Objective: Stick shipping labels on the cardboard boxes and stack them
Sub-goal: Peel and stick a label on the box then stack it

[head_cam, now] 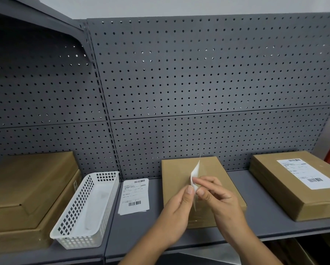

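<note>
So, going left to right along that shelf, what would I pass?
Stacked cardboard boxes → white basket → pile of shipping labels → plain box, with the left hand and right hand pinching a label over it → labelled box.

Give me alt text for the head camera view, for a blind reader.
The left hand and right hand pinch a white label over an unlabelled cardboard box on a grey shelf. To its right sits a labelled box; to its left, loose labels, a white basket and stacked boxes.
</note>
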